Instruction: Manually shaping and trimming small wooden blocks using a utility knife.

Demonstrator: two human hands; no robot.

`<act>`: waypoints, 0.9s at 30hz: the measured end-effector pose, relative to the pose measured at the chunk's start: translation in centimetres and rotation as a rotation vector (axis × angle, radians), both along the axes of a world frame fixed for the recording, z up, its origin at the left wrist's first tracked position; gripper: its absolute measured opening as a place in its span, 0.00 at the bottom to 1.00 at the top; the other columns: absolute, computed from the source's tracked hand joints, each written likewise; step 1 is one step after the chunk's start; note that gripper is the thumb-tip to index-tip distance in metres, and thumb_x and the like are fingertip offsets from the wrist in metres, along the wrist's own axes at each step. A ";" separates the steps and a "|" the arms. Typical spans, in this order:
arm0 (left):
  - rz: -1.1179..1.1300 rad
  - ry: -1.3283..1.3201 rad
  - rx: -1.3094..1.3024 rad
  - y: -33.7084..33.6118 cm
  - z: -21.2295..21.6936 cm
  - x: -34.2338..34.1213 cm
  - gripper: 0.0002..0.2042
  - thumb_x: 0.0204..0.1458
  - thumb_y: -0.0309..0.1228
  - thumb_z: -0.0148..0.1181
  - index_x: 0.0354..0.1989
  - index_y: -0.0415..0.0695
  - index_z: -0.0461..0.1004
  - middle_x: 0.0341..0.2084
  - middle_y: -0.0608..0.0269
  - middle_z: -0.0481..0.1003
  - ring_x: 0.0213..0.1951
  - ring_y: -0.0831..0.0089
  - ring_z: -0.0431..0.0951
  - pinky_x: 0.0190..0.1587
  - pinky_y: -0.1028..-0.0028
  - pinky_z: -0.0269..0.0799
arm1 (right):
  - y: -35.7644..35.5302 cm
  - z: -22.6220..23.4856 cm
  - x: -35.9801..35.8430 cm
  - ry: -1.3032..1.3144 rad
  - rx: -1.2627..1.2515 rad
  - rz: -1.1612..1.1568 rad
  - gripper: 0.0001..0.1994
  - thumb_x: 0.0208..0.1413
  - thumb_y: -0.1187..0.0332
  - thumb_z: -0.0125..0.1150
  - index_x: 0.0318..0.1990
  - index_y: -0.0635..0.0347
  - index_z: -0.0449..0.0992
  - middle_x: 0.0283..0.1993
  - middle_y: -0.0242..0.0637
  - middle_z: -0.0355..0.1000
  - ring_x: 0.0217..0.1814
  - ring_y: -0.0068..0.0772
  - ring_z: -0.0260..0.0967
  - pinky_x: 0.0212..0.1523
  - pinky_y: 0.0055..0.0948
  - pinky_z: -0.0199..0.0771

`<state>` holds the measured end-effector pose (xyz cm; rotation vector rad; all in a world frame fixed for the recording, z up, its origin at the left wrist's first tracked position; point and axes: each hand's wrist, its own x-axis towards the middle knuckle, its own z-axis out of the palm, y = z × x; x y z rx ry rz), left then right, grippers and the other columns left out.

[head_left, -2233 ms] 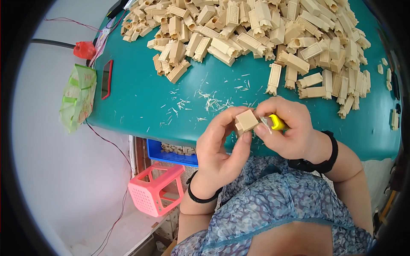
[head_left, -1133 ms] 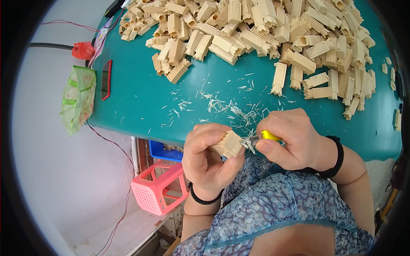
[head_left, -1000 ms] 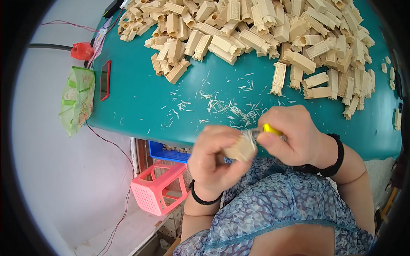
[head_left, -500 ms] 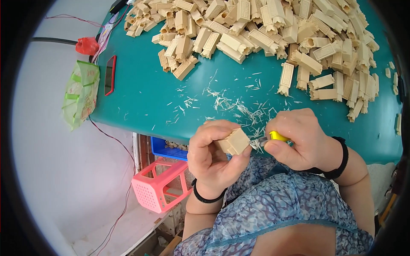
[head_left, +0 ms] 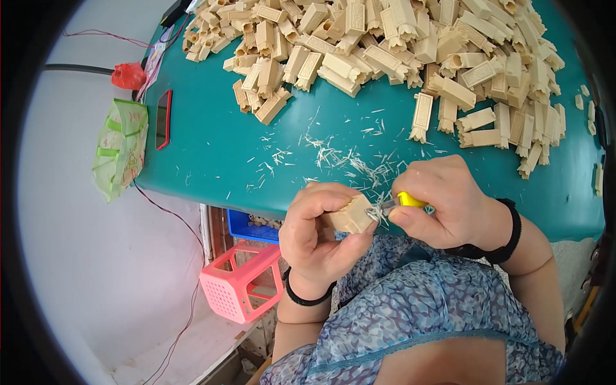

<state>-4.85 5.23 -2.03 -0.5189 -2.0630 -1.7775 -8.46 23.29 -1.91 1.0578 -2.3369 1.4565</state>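
Note:
Between the thumb and fingers of my left hand (head_left: 314, 234) is a beige moulded plastic piece (head_left: 350, 217), shaped like a small rectangular block. My right hand (head_left: 443, 200) is closed around a yellow utility knife (head_left: 410, 199). Its blade (head_left: 389, 205) points left and reaches the right-hand edge of the beige piece; whether it cuts in there I cannot tell. Thin pale shavings (head_left: 359, 168) lie scattered on the green tabletop just beyond both hands.
A large heap of similar beige pieces (head_left: 385, 58) covers the far side of the green table (head_left: 218, 141). At left lie a red-edged phone (head_left: 164, 120) and a green plastic bag (head_left: 120, 149). Below the table edge are a blue bin (head_left: 239, 224) and an upturned pink stool (head_left: 240, 282).
My right hand has moved slightly left and up, bringing the knife blade to the beige piece's edge. The whole view has shifted a little.

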 end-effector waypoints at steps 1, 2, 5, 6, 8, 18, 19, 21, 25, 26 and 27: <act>-0.002 -0.027 0.018 0.0 0.1 0.0 0.18 0.33 0.19 0.64 0.35 0.38 0.65 0.30 0.55 0.71 0.31 0.70 0.72 0.34 0.75 0.66 | 0.0 0.0 0.0 0.013 -0.008 -0.002 0.11 0.46 0.61 0.59 0.22 0.58 0.68 0.17 0.34 0.62 0.15 0.35 0.61 0.13 0.28 0.58; -0.004 -0.054 0.035 0.1 0.3 0.1 0.18 0.34 0.19 0.64 0.35 0.38 0.65 0.29 0.55 0.72 0.31 0.70 0.72 0.34 0.74 0.66 | 0.1 0.0 -0.1 0.012 0.005 0.008 0.11 0.46 0.61 0.59 0.22 0.58 0.68 0.17 0.34 0.63 0.15 0.35 0.62 0.13 0.29 0.58; 0.015 -0.136 0.048 0.3 0.9 0.4 0.16 0.35 0.20 0.64 0.34 0.38 0.66 0.29 0.56 0.72 0.30 0.70 0.72 0.33 0.74 0.67 | 0.0 -0.1 -0.3 0.004 -0.006 0.006 0.12 0.46 0.61 0.59 0.22 0.58 0.67 0.17 0.35 0.63 0.15 0.36 0.62 0.13 0.29 0.59; 0.021 -0.131 0.054 0.4 1.1 0.5 0.16 0.35 0.20 0.64 0.34 0.38 0.66 0.29 0.56 0.72 0.30 0.70 0.72 0.33 0.74 0.67 | 0.0 -0.1 -0.5 0.000 -0.027 0.008 0.12 0.47 0.61 0.58 0.22 0.59 0.67 0.17 0.35 0.63 0.15 0.37 0.62 0.14 0.29 0.59; -0.352 -0.071 -0.116 0.5 1.4 0.6 0.14 0.36 0.21 0.63 0.33 0.38 0.68 0.29 0.56 0.73 0.30 0.71 0.72 0.32 0.75 0.67 | 0.3 -0.1 -1.1 -0.120 -0.008 -0.069 0.13 0.48 0.61 0.58 0.22 0.59 0.67 0.17 0.36 0.62 0.15 0.38 0.61 0.14 0.29 0.60; -0.088 -0.154 0.206 -0.1 1.0 0.6 0.15 0.38 0.19 0.62 0.35 0.34 0.65 0.30 0.54 0.71 0.32 0.71 0.71 0.34 0.76 0.67 | 0.3 0.9 -0.1 -0.095 -0.024 0.099 0.13 0.46 0.60 0.58 0.21 0.58 0.67 0.16 0.36 0.62 0.15 0.37 0.61 0.14 0.29 0.58; -0.082 -0.159 0.211 -0.2 0.9 0.6 0.15 0.38 0.19 0.62 0.35 0.35 0.65 0.30 0.55 0.71 0.32 0.71 0.71 0.34 0.77 0.67 | 0.2 0.9 0.0 -0.070 -0.021 0.107 0.13 0.46 0.60 0.59 0.21 0.58 0.67 0.16 0.35 0.62 0.15 0.37 0.61 0.14 0.29 0.58; -0.080 -0.164 0.219 -0.1 0.9 0.6 0.16 0.37 0.19 0.62 0.35 0.35 0.65 0.30 0.55 0.70 0.32 0.71 0.71 0.34 0.77 0.66 | 0.2 0.8 0.1 -0.046 -0.014 0.111 0.13 0.45 0.60 0.60 0.21 0.57 0.67 0.16 0.34 0.62 0.15 0.36 0.61 0.14 0.28 0.58; -0.075 -0.162 0.193 -0.1 0.9 0.5 0.16 0.36 0.18 0.62 0.35 0.35 0.64 0.30 0.55 0.70 0.32 0.72 0.70 0.34 0.77 0.65 | 0.3 0.8 0.1 -0.019 -0.013 0.088 0.12 0.44 0.60 0.60 0.21 0.57 0.66 0.16 0.33 0.63 0.15 0.35 0.62 0.14 0.28 0.59; -0.078 -0.151 0.186 -0.2 0.9 0.4 0.16 0.36 0.18 0.62 0.35 0.35 0.64 0.30 0.55 0.70 0.31 0.72 0.70 0.33 0.77 0.65 | 0.3 0.8 0.1 -0.019 0.001 0.087 0.12 0.44 0.60 0.61 0.21 0.57 0.66 0.16 0.33 0.63 0.15 0.35 0.62 0.14 0.28 0.59; -0.079 -0.156 0.185 -0.2 0.9 0.5 0.16 0.36 0.18 0.62 0.35 0.35 0.64 0.30 0.55 0.70 0.31 0.72 0.70 0.33 0.77 0.65 | 0.3 0.8 0.1 -0.009 -0.013 0.085 0.12 0.44 0.60 0.61 0.21 0.57 0.66 0.16 0.33 0.63 0.15 0.35 0.62 0.14 0.28 0.59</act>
